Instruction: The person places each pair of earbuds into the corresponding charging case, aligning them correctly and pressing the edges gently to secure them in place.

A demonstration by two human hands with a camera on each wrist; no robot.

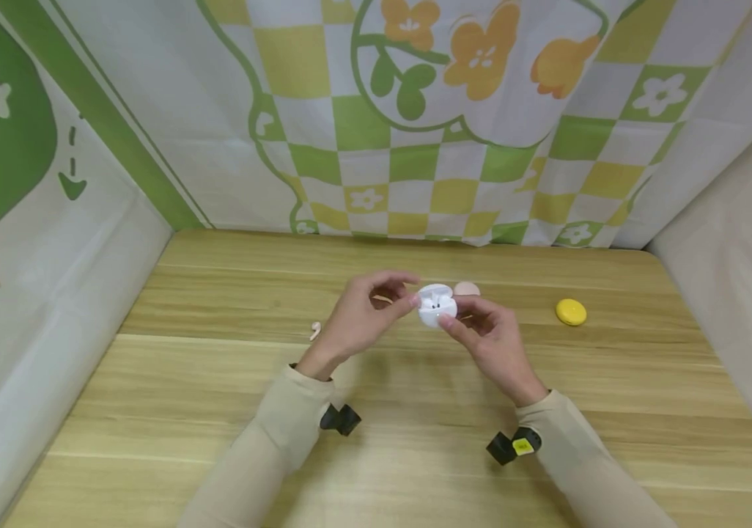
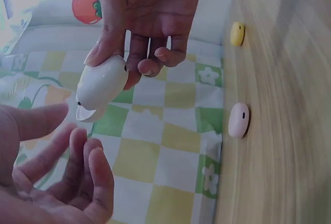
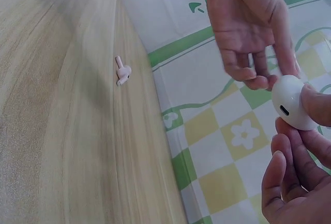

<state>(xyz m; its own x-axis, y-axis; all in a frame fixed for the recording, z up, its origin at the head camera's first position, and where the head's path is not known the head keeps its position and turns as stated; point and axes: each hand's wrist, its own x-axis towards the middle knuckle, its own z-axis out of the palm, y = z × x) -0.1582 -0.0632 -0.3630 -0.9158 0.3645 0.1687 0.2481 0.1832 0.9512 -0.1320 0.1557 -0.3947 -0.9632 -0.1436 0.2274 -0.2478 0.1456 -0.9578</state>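
Note:
A white, rounded earbud case is held up over the table, its lid raised. Two small dark marks show inside it in the head view; whether earbuds sit there I cannot tell. My right hand pinches the case between thumb and fingers from the right. At the other side, my left hand has its thumb tip at the case's edge, with the fingers loosely bent. In the left wrist view a gap shows between the left fingers and the case. A dark port is visible on the case in the right wrist view.
On the wooden table, a pale pink earbud lies left of my left hand. A pink case rests just behind the white one, and a yellow case farther right. Behind the table hangs a checked cloth.

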